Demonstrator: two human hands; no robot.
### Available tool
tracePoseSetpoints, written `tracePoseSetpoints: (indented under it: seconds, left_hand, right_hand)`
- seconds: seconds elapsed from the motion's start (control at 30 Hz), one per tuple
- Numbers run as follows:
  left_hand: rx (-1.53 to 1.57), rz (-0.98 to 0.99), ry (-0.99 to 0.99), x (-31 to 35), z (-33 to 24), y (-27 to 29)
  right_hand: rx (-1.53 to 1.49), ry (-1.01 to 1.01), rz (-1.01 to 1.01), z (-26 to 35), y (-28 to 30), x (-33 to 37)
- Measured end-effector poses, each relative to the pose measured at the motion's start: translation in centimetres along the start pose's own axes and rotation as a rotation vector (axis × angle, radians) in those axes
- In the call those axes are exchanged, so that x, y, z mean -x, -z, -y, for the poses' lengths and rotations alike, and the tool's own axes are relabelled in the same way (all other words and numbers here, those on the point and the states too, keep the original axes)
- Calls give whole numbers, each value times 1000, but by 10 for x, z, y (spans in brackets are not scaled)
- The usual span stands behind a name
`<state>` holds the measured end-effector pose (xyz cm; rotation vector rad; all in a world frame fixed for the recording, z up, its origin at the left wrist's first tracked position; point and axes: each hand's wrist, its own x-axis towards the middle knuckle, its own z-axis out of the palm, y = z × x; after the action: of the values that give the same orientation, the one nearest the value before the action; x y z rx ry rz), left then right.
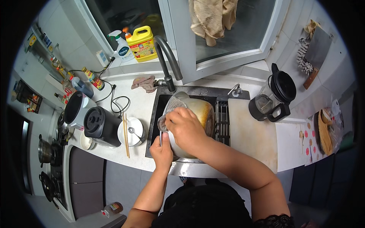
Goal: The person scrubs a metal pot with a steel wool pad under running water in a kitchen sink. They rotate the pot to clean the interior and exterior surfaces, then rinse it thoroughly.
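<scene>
A metal pot (pixel 201 110) with a yellowish inside is tilted on its side over the dark sink (pixel 157 110). My left hand (pixel 162 150) grips the pot's near rim at the sink's front edge. My right hand (pixel 185 127) presses a grey scrubbing cloth (pixel 170 110) against the pot's left rim. A dark curved faucet (pixel 166 57) arches above the pot.
White bowls with a spoon (pixel 134 132) and chopsticks (pixel 126 136) sit left of the sink, beside a black appliance (pixel 100 126). A cutting board (pixel 249 133) and black-lidded jug (pixel 274 98) lie to the right. Detergent bottles (pixel 142 43) stand on the sill. A stove with pots (pixel 45 152) is at far left.
</scene>
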<state>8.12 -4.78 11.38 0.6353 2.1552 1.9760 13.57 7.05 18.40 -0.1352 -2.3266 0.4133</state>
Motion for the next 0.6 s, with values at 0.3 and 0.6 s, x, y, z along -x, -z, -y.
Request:
tracePoseSetpoints:
  seconds: [0.3, 0.6]
  left_hand:
    - [-9, 64, 41, 13, -6, 8]
    - [31, -22, 7, 0, 11, 6]
  right_hand:
    - [-22, -339, 153, -68, -3, -30]
    - [26, 114, 247, -10, 0, -13]
